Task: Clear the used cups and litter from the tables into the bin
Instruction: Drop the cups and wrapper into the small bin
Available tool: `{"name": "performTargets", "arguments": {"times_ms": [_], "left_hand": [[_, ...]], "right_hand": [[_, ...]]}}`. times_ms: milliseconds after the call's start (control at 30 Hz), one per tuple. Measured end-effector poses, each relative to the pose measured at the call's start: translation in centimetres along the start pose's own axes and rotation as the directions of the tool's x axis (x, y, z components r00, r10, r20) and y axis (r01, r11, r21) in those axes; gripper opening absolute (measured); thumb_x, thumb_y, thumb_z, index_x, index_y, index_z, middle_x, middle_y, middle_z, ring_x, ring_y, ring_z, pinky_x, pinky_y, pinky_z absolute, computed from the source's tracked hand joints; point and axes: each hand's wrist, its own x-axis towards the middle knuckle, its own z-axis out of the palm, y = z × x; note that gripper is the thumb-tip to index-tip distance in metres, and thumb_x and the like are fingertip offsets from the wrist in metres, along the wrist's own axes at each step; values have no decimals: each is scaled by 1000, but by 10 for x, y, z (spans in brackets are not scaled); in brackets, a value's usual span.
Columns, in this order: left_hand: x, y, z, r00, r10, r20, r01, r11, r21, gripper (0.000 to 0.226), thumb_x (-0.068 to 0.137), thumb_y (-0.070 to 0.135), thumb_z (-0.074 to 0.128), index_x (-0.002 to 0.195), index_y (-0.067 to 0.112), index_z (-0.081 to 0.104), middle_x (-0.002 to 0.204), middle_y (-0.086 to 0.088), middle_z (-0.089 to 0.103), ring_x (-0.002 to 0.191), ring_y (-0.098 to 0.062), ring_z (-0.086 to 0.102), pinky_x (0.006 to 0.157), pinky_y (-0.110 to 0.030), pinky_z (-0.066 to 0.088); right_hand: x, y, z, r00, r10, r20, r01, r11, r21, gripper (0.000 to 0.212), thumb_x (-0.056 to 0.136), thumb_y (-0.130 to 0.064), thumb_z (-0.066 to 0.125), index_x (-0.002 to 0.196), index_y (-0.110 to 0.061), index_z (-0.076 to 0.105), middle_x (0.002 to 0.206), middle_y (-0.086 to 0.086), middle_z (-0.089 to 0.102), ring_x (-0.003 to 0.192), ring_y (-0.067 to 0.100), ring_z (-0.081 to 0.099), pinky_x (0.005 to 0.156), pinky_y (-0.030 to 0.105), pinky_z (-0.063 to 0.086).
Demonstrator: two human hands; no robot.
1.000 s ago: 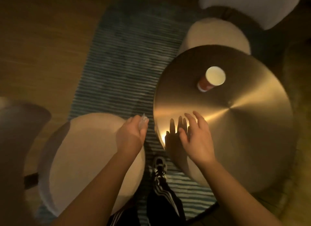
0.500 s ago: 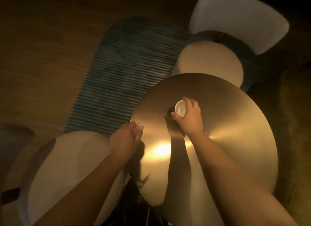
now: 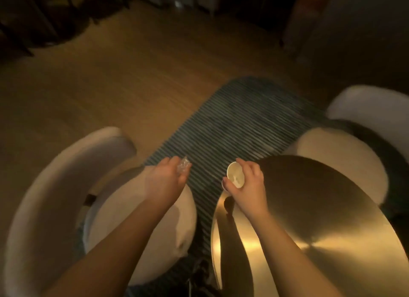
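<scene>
We've lifted the paper cup off the worktop; right hand grips it, left hand clutches a crumpled wrapper.

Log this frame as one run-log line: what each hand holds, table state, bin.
left hand: grip on crumpled clear litter | right hand: grip on paper cup, lifted | gold table: nothing on visible top | bin: not in view

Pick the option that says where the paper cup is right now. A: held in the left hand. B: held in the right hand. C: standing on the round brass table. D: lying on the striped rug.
B: the right hand grips the paper cup, lifted near the edge of the brass table; the left hand holds a crumpled clear wrapper instead.
</scene>
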Motion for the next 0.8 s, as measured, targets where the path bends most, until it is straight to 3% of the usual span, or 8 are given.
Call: {"name": "performTargets", "arguments": {"times_ms": [100,167,267,367,500,600,667,800], "left_hand": [[-24,-49,-59,982,-143,-124,143,990,-10,27,89,42,56,96,16,59,91,-7,60,80,-31,59,58,-30,35],[-51,-89,-101,954,-210,-215,211,977,-18,35,88,51,52,99,18,58,92,-3,58,82,-27,58,60,-32,42],[-108,-148,-164,879,-330,-343,313,944,-104,48,85,64,45,109,24,56,98,0,59,86,-23,59,69,-37,50],[-182,-216,-224,782,-441,-441,390,897,-208,44,87,65,36,111,30,50,99,4,54,86,-19,58,69,-35,49],[-294,-309,-295,615,-561,-554,462,826,-323,35,94,39,46,124,23,45,114,-1,53,102,-23,55,80,-31,41],[-380,-362,-340,498,-602,-624,485,790,-375,45,90,22,55,131,32,38,119,5,50,101,-2,51,83,-18,39],[-433,-387,-362,417,-621,-664,516,763,-390,50,87,11,58,128,36,44,113,10,51,93,9,50,78,-8,39],[-521,-427,-391,213,-732,-647,544,639,-544,31,85,2,60,102,27,69,108,4,56,82,-5,59,67,-25,55]], "right_hand": [[5,-71,31,987,-144,68,145,989,-10,62,79,-42,70,134,-23,47,128,-1,42,119,18,38,95,36,42],[0,-121,60,962,-248,112,251,968,-10,62,78,-43,70,133,-23,48,126,0,43,117,18,39,95,35,39],[-27,-203,113,899,-406,166,401,914,66,59,76,-39,73,128,-22,52,120,2,47,113,20,43,93,30,36],[-81,-291,181,803,-553,220,520,832,193,56,74,-31,77,125,-19,56,117,5,51,111,24,48,95,34,39],[-176,-406,273,636,-726,261,638,685,352,58,72,-30,78,125,-18,56,116,6,51,110,26,49,97,36,40],[-252,-475,337,489,-814,313,669,580,465,59,70,-41,72,124,-22,56,116,0,49,109,21,49,93,28,37],[-298,-510,378,384,-856,345,675,515,528,60,69,-47,69,124,-25,55,115,-7,45,110,19,48,93,26,34],[-384,-561,454,178,-892,416,657,423,624,62,69,-56,65,126,-38,48,115,-19,36,111,12,45,89,24,34]]}}
